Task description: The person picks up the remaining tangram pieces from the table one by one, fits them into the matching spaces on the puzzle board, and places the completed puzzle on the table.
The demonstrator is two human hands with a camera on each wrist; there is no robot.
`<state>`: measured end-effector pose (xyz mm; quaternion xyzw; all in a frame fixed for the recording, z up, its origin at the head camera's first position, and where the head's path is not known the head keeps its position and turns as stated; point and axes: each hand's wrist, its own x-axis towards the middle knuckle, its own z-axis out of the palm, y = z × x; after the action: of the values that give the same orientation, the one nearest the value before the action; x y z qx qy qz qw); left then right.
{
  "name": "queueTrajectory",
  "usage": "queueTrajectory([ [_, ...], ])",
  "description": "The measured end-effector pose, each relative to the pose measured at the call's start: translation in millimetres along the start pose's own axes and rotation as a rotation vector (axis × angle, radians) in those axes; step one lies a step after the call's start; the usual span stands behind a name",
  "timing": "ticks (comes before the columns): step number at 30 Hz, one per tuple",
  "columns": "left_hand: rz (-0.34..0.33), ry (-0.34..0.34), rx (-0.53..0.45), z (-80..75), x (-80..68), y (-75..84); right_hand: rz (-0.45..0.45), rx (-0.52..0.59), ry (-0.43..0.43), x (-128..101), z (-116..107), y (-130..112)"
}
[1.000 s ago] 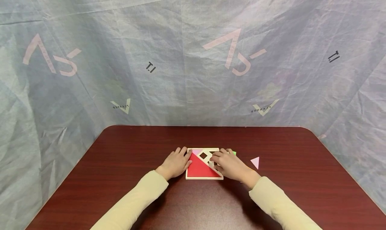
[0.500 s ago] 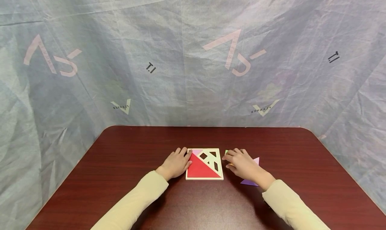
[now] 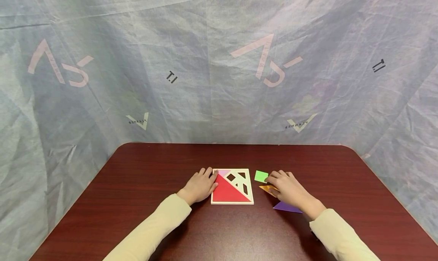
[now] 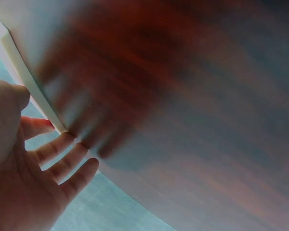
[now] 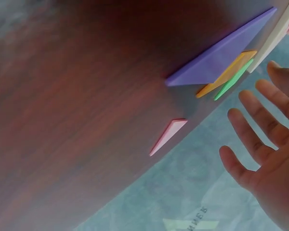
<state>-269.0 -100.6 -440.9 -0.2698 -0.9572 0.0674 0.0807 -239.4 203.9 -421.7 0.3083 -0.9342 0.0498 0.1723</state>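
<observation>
A white tangram tray [image 3: 250, 187] lies flat on the table, with a large red triangle [image 3: 227, 190] and a pink piece [image 3: 223, 172] set into it. Several dark cutouts show on its right half. My left hand [image 3: 200, 185] rests at the tray's left edge, fingertips right at the rim. Off to the right of the tray, my right hand [image 3: 289, 187] hovers over loose pieces with fingers spread and nothing held. Around it lie a green square [image 3: 261, 176], a partly covered orange piece [image 3: 267, 189] and a purple triangle [image 3: 285, 207].
A small pink triangle [image 5: 168, 136] lies on the table in the right wrist view; my right hand hides it in the head view. The brown table [image 3: 154, 158] ends at a grey fabric backdrop [image 3: 219, 101] behind and at both sides.
My right hand has moved right, from over the tray to the loose pieces, uncovering the tray's cutouts, then the green square. My left hand has stayed at the tray's edge.
</observation>
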Motion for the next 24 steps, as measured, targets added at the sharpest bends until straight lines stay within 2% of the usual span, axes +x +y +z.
queueTrajectory([
  [10,-0.001,-0.01,0.006,-0.3,-0.4,0.0,0.046,0.019,-0.066,-8,1,6],
  [24,0.0,-0.012,0.015,1.0,0.0,-0.7,-0.006,0.065,-0.111,-12,-2,8],
])
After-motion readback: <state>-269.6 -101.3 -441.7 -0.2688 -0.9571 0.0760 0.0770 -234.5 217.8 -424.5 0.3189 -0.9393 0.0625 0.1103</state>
